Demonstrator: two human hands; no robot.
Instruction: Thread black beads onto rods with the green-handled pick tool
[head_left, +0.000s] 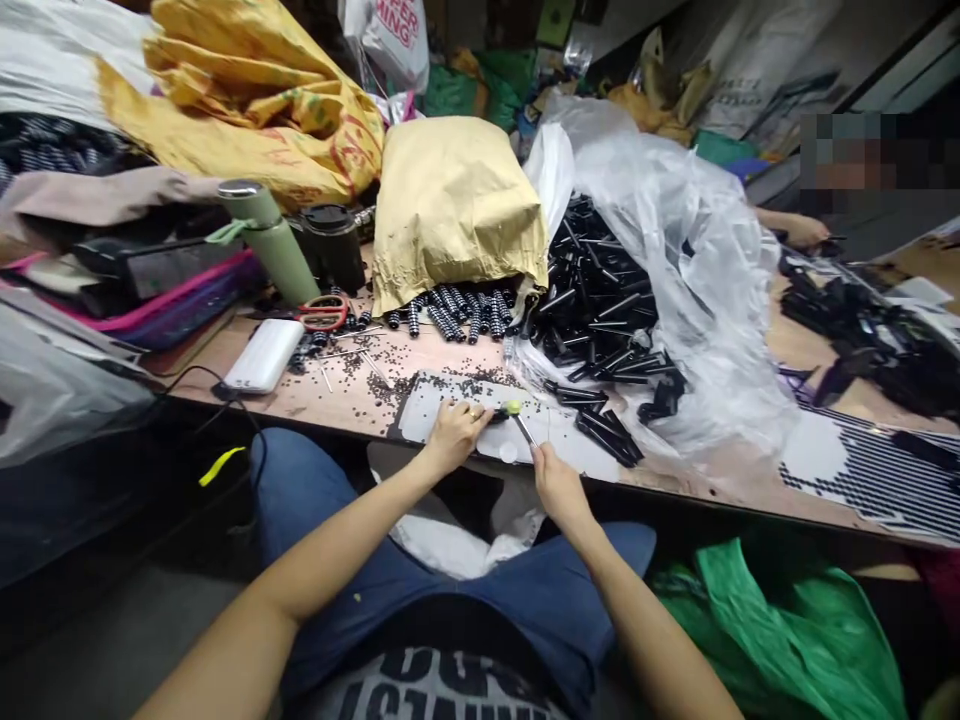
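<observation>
My left hand (454, 436) is closed, its fingertips pinching a small dark piece (498, 415) too small to make out clearly. My right hand (561, 484) grips a thin metal rod (526, 431) that slants up to the left. Where the rod and the dark piece come together sits a small yellow-green bit (513, 408); which one it belongs to I cannot tell. Both hands work over a light grey board (420, 408) at the table's front edge, with tiny black pieces scattered on it. Several black tubes (609, 436) lie on the board's right part.
Behind the board, a clear plastic bag (712, 260) spills black tubes (592, 290). Ridged black pieces (457, 312) lie before a tan sack (457, 210). Leftward are red-handled scissors (324, 313), a white power bank (266, 356) and a green flask (274, 245). Another person's hand (799, 230) shows far right.
</observation>
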